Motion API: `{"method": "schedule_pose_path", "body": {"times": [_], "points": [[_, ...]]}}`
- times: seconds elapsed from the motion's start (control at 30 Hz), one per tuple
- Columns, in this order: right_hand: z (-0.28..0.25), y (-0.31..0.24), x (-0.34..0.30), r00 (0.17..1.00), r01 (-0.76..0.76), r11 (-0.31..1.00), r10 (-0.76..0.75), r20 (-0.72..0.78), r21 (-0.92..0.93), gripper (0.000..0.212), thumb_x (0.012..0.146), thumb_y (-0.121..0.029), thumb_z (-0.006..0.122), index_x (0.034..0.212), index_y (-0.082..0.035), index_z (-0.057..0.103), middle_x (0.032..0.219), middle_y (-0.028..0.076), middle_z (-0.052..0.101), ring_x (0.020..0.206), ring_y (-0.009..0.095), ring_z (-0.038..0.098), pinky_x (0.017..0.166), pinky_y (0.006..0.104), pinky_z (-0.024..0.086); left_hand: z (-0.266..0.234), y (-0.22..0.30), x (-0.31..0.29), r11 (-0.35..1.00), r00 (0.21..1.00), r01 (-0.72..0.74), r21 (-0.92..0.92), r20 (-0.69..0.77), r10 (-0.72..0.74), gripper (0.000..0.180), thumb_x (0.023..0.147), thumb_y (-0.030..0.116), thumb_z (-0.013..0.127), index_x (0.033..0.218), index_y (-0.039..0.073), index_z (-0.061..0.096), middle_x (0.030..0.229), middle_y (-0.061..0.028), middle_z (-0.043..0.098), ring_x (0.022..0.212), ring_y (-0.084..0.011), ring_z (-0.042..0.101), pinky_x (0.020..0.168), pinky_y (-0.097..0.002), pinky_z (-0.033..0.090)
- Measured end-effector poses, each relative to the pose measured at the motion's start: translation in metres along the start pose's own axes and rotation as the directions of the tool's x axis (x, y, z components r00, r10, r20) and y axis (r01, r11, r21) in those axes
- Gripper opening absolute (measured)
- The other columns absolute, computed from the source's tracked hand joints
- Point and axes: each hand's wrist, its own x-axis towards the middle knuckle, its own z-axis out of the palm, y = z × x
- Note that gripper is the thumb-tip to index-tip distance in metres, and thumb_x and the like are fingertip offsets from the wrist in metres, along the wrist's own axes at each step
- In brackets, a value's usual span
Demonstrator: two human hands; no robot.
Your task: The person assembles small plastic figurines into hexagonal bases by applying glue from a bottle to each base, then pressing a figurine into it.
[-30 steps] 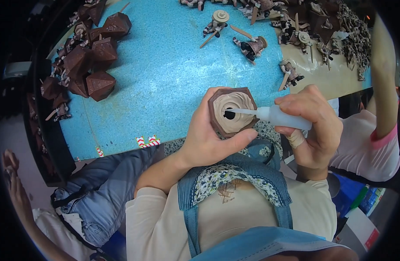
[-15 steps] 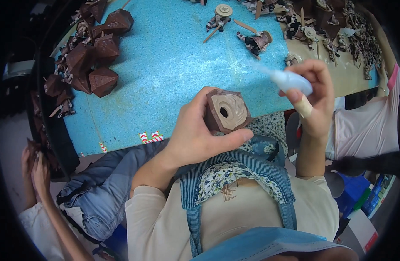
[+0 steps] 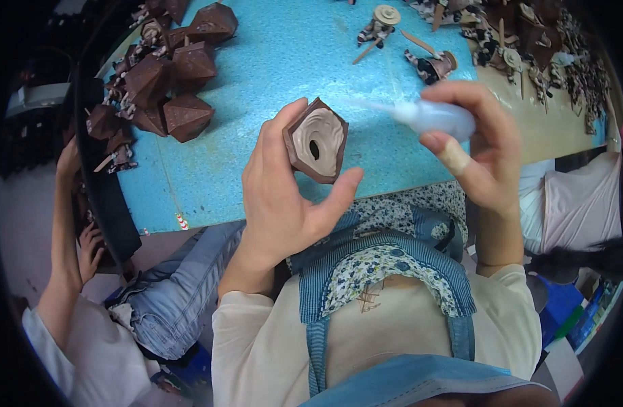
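My left hand (image 3: pixel 281 183) grips a brown faceted piece (image 3: pixel 319 142) from below and its left side. Its upturned face is a grey-beige, rippled hollow with a dark oval hole in the middle. In my right hand (image 3: pixel 484 142) is a small translucent squeeze bottle (image 3: pixel 437 120), pinched between thumb and fingers. The bottle lies nearly level, and its thin nozzle points left, above and to the right of the brown piece, looking apart from it. Tape wraps my right thumb.
Brown faceted pieces (image 3: pixel 189 117) are heaped at the table's left edge. Small figures, one with a round hat (image 3: pixel 386 16), lie at the far side of the blue table (image 3: pixel 257 68); many more pile up far right. A co-worker's arm (image 3: pixel 66 224) reaches in at left.
The brown piece has moved left and up in my left hand and turned, its hollow facing me more. The bottle has shifted left and tipped closer to level.
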Motion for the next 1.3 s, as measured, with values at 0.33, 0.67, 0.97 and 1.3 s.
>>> {"method": "schedule_pose_path", "body": {"times": [0.33,0.67,0.97,1.3], "points": [[-0.005,-0.028,0.0,0.924,0.383,0.852,-0.349,0.157,-0.358,0.038,0.067,-0.002,0.071,0.104,0.002,0.064,0.09,0.016,0.066,0.072,0.026,0.058,0.063,0.0347,0.041,0.011,0.004,-0.001,0.989,0.989,-0.128,0.069,-0.068,0.132,0.076,0.07,0.013,0.08,0.133,-0.003,0.04,0.113,-0.0187,0.053,0.099,-0.0329,0.054,0.084,-0.0401,0.045],[-0.007,-0.045,-0.002,0.936,0.328,0.878,-0.252,0.245,-0.348,0.035,0.067,-0.003,0.072,0.101,0.0,0.065,0.091,0.014,0.066,0.071,0.026,0.058,0.063,0.0364,0.039,0.019,-0.003,-0.004,0.976,0.957,-0.189,0.104,-0.201,0.207,0.076,0.063,0.005,0.083,0.128,-0.001,0.044,0.117,-0.0195,0.053,0.104,-0.0342,0.054,0.086,-0.0412,0.044],[-0.009,-0.014,-0.002,0.994,-0.027,0.999,0.029,0.101,-0.02,0.036,0.082,-0.005,0.065,0.115,0.005,0.054,0.106,0.014,0.06,0.092,0.018,0.059,0.08,0.0298,0.047,0.027,-0.014,-0.014,0.925,0.952,-0.074,-0.374,-0.302,-0.046,0.074,0.072,0.004,0.081,0.129,0.0,0.034,0.125,-0.0191,0.046,0.115,-0.0273,0.05,0.096,-0.037,0.044],[0.046,0.05,0.034,0.994,0.074,0.986,-0.085,-0.066,-0.149,0.035,0.075,0.003,0.066,0.109,-0.003,0.061,0.102,0.013,0.06,0.091,0.027,0.062,0.081,0.0336,0.05,0.033,-0.012,-0.022,0.654,0.974,-0.082,-0.752,-0.2,-0.107,0.08,0.073,0.004,0.079,0.133,0.0,0.025,0.127,-0.0185,0.044,0.116,-0.0267,0.049,0.1,-0.0392,0.041]]}}
